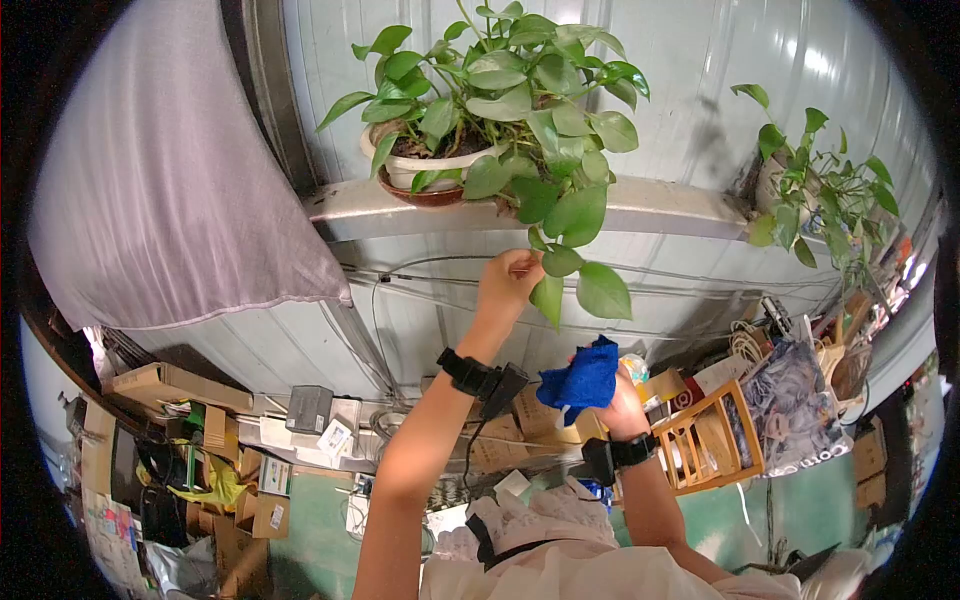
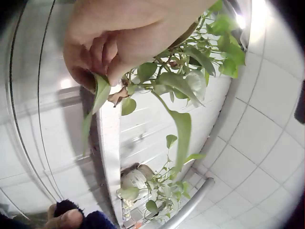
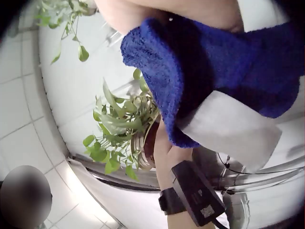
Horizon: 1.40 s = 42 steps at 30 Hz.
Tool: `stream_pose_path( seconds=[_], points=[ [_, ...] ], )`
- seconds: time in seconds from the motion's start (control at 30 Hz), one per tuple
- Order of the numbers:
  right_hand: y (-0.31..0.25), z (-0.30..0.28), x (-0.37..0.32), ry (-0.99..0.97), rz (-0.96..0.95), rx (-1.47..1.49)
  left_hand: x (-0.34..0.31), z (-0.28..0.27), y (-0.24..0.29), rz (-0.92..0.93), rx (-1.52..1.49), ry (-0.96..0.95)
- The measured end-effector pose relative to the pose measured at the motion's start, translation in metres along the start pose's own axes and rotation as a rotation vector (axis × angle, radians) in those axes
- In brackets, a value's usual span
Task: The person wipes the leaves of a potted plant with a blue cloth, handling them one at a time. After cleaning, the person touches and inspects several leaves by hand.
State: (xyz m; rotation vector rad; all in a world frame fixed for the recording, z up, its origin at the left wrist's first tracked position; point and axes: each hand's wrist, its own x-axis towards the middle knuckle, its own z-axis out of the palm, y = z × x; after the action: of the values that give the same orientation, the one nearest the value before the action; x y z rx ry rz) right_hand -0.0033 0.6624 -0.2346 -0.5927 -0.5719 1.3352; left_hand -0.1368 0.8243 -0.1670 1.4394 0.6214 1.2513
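A leafy green potted plant [image 1: 500,70] stands in a white pot [image 1: 440,165] on a wall ledge, its vine trailing down over the edge. My left hand [image 1: 508,285] pinches a leaf [image 2: 101,93] near the lower end of that vine between thumb and fingers. Below and to the right, my right hand [image 1: 625,405] grips a bunched blue cloth [image 1: 580,380]. In the right wrist view the cloth [image 3: 224,67] hangs in folds, with a white tag [image 3: 233,129] sticking out beneath it. Several broad leaves [image 1: 603,290] hang between the two hands.
A second potted plant [image 1: 800,190] sits farther right on the ledge [image 1: 660,205]. Cables [image 1: 430,262] run along the wall below it. A grey curtain [image 1: 170,180] hangs at left. Cardboard boxes [image 1: 180,385] and a wooden rack [image 1: 715,440] stand lower down.
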Motion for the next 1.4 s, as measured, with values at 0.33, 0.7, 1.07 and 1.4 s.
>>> stream_pose_path(
  seconds=[0.33, 0.7, 1.07, 1.4],
  points=[
    [-0.020, -0.025, -0.025, -0.079, -0.237, -0.310, -0.068, 0.009, 0.051, 0.173, -0.082, 0.397],
    [-0.029, -0.084, -0.025, 0.080, -0.563, -1.078, -0.109, 0.048, 0.048, -0.054, -0.184, 0.078],
    [-0.048, -0.066, -0.035, 0.068, -0.384, -0.656, -0.087, 0.080, 0.044, -0.035, -0.153, 0.086],
    [-0.077, -0.028, -0.025, -0.128, -0.374, -0.203, -0.083, 0.080, 0.026, -0.006, -0.169, 0.171]
  ],
)
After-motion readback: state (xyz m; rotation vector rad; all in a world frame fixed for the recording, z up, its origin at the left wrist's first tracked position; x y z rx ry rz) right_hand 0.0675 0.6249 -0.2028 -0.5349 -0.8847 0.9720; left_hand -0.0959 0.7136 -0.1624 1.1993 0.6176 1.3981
